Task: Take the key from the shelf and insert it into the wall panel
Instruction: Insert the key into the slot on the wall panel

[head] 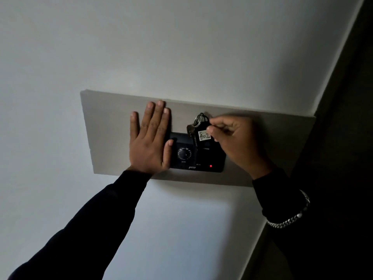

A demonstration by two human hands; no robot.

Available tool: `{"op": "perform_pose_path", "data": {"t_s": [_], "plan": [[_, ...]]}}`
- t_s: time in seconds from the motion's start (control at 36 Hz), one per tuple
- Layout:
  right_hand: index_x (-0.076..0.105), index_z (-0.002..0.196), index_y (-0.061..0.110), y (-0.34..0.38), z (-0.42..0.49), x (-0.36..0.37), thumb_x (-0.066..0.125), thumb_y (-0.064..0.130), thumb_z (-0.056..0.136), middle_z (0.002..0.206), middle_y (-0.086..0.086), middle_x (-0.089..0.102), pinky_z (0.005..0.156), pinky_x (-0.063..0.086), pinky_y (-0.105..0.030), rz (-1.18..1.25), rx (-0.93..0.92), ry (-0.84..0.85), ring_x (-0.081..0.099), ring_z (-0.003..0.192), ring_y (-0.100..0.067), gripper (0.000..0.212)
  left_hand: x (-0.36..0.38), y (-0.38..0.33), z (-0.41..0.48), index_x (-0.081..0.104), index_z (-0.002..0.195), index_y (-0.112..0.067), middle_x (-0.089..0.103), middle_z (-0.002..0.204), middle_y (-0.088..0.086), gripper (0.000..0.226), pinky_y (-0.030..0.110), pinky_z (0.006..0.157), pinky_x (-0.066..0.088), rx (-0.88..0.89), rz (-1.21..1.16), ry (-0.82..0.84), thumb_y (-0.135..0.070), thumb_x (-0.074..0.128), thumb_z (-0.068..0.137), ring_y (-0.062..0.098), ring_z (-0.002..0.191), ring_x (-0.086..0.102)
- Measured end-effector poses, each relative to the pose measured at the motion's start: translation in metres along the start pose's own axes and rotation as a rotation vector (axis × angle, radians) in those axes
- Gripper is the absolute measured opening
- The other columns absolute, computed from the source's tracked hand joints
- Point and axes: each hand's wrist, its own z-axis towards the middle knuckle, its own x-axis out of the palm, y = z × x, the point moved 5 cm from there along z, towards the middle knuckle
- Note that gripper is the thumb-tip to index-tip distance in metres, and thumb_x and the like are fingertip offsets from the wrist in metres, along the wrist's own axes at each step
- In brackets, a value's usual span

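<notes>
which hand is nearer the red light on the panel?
Right. The right hand is just above and right of the red light; the left hand lies flat at the panel's far left edge.

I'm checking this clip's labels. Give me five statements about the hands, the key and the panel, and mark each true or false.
1. The left hand lies flat and open, partly over the panel. True.
2. The right hand is empty. False: it pinches the key by its tag.
3. A red light glows on the panel. True.
4. The tag is blank. False: it bears handwritten characters.
5. A bracelet is on the left wrist. False: it is on the right.
</notes>
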Motion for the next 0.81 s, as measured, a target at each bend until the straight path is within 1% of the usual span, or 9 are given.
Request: {"op": "perform_pose_path", "data": {"t_s": [0.06,0.17,0.31,0.42,0.58,0.64,0.69,0.75,0.81], "plan": [[0.073,0.095,0.003,-0.002,-0.005,-0.001,0.072,0.005,0.08,0.076,-0.002,0.07,0.068,0.053,-0.026,-0.022,0.001,-0.022,0.063,0.063,-0.005,0.015,0.001,0.001,0.0,0.028,0.155,-0.007,0.024,0.165,0.012,0.066,0.053,0.127,0.005,-0.002,0.003,0.007,-0.039,0.023,0.099,0.028,0.157,0.017],[0.074,0.091,0.005,0.002,-0.01,-0.004,0.073,0.008,0.077,0.076,-0.002,0.072,0.068,0.056,-0.025,-0.101,-0.023,-0.074,0.066,0.065,-0.009,0.015,0.001,0.001,0.0,0.026,0.156,-0.008,0.022,0.166,0.01,0.065,0.052,0.128,0.004,-0.004,0.008,0.019,-0.039,0.021,0.099,0.027,0.157,0.016],[0.074,0.093,0.007,0.01,-0.01,-0.008,0.076,0.011,0.074,0.074,-0.008,0.074,0.065,0.057,-0.032,-0.222,0.001,-0.041,0.066,0.061,-0.019,0.019,-0.001,0.0,0.0,0.026,0.157,-0.009,0.022,0.166,0.01,0.065,0.051,0.128,0.004,-0.009,-0.001,0.032,-0.04,0.021,0.099,0.026,0.157,0.016],[0.068,0.108,0.01,0.033,-0.003,-0.014,0.075,0.007,0.071,0.085,-0.007,0.068,0.074,0.058,-0.038,-0.371,-0.101,-0.029,0.056,0.06,-0.013,0.038,-0.003,0.006,0.0,0.026,0.157,-0.01,0.024,0.166,0.01,0.065,0.053,0.127,0.008,0.028,-0.023,0.056,-0.04,0.022,0.1,0.025,0.157,0.015],[0.065,0.117,0.022,0.066,0.011,0.011,0.062,0.003,0.07,0.105,-0.001,0.06,0.075,0.041,-0.019,-0.487,-0.335,0.239,0.041,0.063,0.011,0.05,-0.007,0.02,0.01,0.028,0.156,-0.009,0.028,0.165,0.012,0.064,0.053,0.126,0.012,0.074,0.006,0.019,-0.038,0.023,0.099,0.025,0.157,0.019],[0.068,0.111,0.025,0.065,0.015,0.022,0.06,0.005,0.073,0.105,0.0,0.06,0.074,0.042,-0.022,-0.566,-0.366,0.324,0.04,0.063,0.005,0.043,-0.008,0.021,0.01,0.028,0.156,-0.009,0.029,0.164,0.012,0.064,0.052,0.127,0.011,0.081,0.006,0.01,-0.038,0.023,0.099,0.026,0.156,0.02],[0.071,0.102,0.022,0.065,0.019,0.028,0.062,0.008,0.075,0.101,-0.002,0.062,0.075,0.048,-0.028,-0.635,-0.397,0.379,0.05,0.069,-0.009,0.032,-0.007,0.02,0.01,0.028,0.156,-0.009,0.028,0.165,0.012,0.064,0.051,0.127,0.009,0.084,0.01,0.005,-0.039,0.023,0.099,0.026,0.156,0.019],[0.074,0.092,0.018,0.066,0.024,0.03,0.065,0.013,0.076,0.095,-0.006,0.065,0.075,0.051,-0.036,-0.677,-0.423,0.387,0.061,0.079,-0.025,0.019,-0.006,0.021,0.01,0.027,0.156,-0.009,0.026,0.165,0.011,0.065,0.051,0.128,0.008,0.086,0.016,0.009,-0.04,0.023,0.1,0.026,0.157,0.018],[0.075,0.083,0.016,0.067,0.029,0.028,0.067,0.014,0.076,0.086,-0.007,0.068,0.071,0.051,-0.038,-0.673,-0.431,0.35,0.063,0.079,-0.029,0.011,-0.005,0.021,0.009,0.026,0.157,-0.01,0.025,0.166,0.01,0.065,0.051,0.128,0.007,0.088,0.017,0.016,-0.041,0.023,0.1,0.026,0.157,0.018]]}}
